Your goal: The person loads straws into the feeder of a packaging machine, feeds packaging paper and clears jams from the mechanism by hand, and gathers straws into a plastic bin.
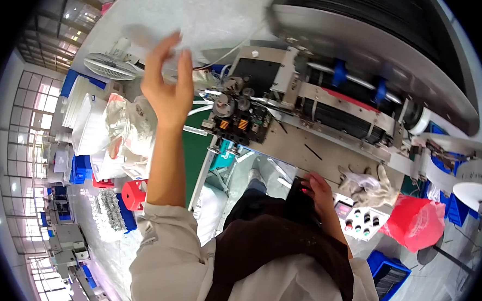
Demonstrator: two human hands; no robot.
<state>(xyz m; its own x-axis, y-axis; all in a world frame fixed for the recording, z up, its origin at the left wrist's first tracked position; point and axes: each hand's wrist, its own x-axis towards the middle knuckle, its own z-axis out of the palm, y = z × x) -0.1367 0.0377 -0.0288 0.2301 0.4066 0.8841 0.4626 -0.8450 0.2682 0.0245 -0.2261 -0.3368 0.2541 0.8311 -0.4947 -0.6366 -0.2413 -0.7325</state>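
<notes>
My left hand [168, 89] is raised on the left, beside the machine's roller head [237, 112], with its fingers apart and slightly blurred. Nothing shows in it. Close to my waist, my right hand [320, 194] has its fingers curled at the edge of a small black object [298, 200] with a red light. That object's exact kind is unclear against my dark apron [285, 243]. Just right of this hand is a white control panel [359, 218] with several knobs and buttons. Grey work gloves [372, 187] lie on the machine's table [293, 145].
A long roller unit [346, 115] and a large dark-topped housing [367, 26] span the upper right. A red bag [416, 222] hangs right of the panel, above a blue crate [390, 275]. At left are a fan [110, 66], plastic bags [128, 123] and a red stool [134, 194].
</notes>
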